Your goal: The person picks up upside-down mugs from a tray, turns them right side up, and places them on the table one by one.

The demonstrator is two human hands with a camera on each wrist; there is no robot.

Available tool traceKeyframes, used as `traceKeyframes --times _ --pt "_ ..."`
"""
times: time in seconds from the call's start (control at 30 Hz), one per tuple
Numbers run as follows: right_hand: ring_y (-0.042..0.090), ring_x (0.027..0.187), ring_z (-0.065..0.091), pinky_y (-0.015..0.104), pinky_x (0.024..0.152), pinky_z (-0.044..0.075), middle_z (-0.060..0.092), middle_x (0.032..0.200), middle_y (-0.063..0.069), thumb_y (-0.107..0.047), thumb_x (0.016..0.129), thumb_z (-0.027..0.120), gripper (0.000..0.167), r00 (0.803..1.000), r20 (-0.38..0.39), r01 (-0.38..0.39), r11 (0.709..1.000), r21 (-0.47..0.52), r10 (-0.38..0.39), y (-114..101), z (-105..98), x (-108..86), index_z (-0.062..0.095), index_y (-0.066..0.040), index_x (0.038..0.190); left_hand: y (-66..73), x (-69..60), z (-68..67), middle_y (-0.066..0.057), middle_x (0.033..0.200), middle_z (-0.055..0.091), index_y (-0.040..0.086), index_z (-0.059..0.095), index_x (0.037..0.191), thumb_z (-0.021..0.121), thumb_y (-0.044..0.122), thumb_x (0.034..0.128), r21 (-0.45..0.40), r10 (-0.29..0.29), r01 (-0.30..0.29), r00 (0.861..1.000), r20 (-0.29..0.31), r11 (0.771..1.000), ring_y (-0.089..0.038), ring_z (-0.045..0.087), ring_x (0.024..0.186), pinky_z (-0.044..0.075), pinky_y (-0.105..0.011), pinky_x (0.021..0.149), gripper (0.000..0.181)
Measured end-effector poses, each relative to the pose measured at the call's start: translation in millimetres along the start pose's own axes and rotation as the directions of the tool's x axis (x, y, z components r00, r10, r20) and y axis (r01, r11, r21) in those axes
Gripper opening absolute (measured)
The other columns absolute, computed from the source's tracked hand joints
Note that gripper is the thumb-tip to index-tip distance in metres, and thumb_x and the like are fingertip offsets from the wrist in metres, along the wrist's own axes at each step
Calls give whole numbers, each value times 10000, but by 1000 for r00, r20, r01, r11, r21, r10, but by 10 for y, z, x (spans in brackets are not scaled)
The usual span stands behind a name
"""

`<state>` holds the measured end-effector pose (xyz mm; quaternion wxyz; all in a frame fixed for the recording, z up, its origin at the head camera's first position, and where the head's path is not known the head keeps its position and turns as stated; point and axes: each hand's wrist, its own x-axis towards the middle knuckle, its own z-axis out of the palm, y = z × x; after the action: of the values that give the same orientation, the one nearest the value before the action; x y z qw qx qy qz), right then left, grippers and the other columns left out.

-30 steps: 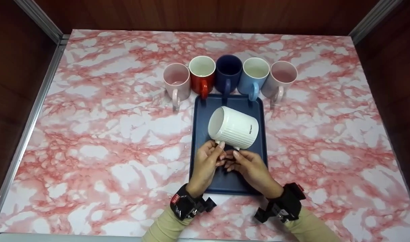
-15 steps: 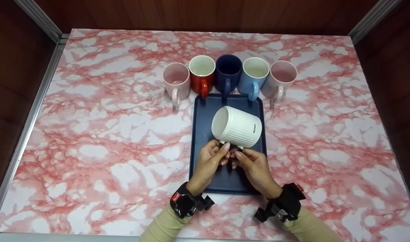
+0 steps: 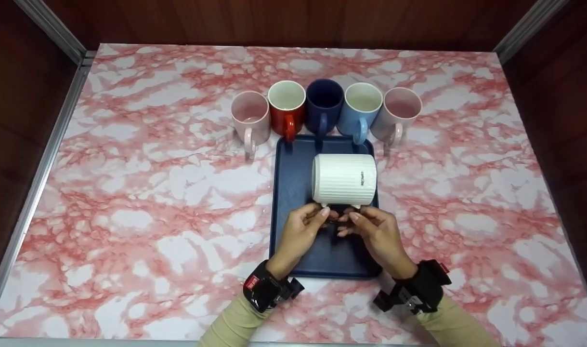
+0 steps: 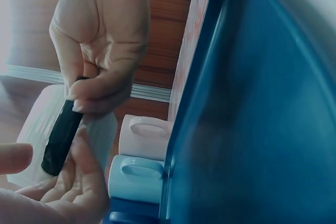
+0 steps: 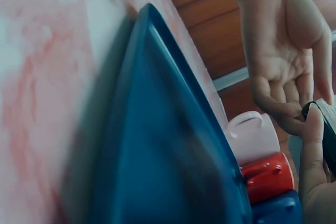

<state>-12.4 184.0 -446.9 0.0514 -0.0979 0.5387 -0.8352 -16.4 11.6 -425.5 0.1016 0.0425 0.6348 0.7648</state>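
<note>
A white ribbed mug (image 3: 345,179) is held on its side over a dark blue tray (image 3: 288,193), its rim to the left and small dark lettering near its base. Both hands hold it by its black handle (image 4: 62,137), which is turned toward the person. My left hand (image 3: 299,231) pinches the handle near the rim end. The base end is pinched by my right hand (image 3: 382,236), its thumb and fingertips on the handle in the left wrist view. The mug's inside is hidden in the head view.
Behind the tray stands a row of upright mugs, handles toward the person: pink (image 3: 250,118), red (image 3: 287,111), dark blue (image 3: 324,108), light blue (image 3: 360,113) and another pink mug (image 3: 397,115). The table (image 3: 153,202) has a red-and-white marbled top, with dark wooden panels around it.
The white mug has shifted right and turned from a slant to level, so its opening no longer shows. My right hand has moved slightly right with it.
</note>
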Motion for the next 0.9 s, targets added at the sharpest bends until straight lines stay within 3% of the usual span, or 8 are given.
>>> traceKeyframes --times 0.1,0.2,0.3,0.5,0.73,0.9 --pt "295 715 639 424 631 525 631 870 223 37 905 503 179 999 16 30 999 -14 -30 -11 -74 20 547 199 968 3 5 -5 -241 976 632 -158 562 1047 517 45 916 30 4 -4 1000 7 1000 -315 609 911 484 -383 812 245" --pt "358 703 629 476 627 514 611 888 280 32 911 496 171 997 32 65 997 -43 -63 163 -344 46 562 172 984 11 7 -16 -248 1024 618 -151 555 1091 527 47 911 78 16 -17 1000 16 997 -343 595 941 484 -349 817 270" --pt "447 674 600 544 621 487 572 894 358 38 910 495 179 998 -5 60 993 -102 -61 301 -603 57 540 191 991 21 12 -41 -232 1059 615 -134 548 1129 538 66 910 136 51 -54 998 29 989 -318 589 982 471 -308 837 297" --pt "471 640 588 539 606 487 556 876 391 20 904 519 198 994 -79 54 982 -182 -70 245 -854 22 529 204 977 31 38 -138 -178 1053 636 -89 552 1162 544 104 916 230 133 -133 991 17 964 -248 589 1009 480 -287 812 312" --pt "406 627 610 490 605 501 589 881 340 -53 894 570 240 980 -196 -24 963 -267 -30 109 -1135 -39 542 168 983 27 44 -247 -167 1041 638 -57 553 1178 556 127 911 325 137 -118 990 -35 938 -266 591 986 484 -374 806 325" --pt "383 645 615 466 589 506 599 868 325 -27 875 591 243 968 -246 -18 963 -271 -51 -29 -1328 -39 550 185 987 10 34 -280 -160 1040 637 -56 552 1179 553 136 912 357 108 -84 993 -50 930 -271 585 989 481 -373 814 328"
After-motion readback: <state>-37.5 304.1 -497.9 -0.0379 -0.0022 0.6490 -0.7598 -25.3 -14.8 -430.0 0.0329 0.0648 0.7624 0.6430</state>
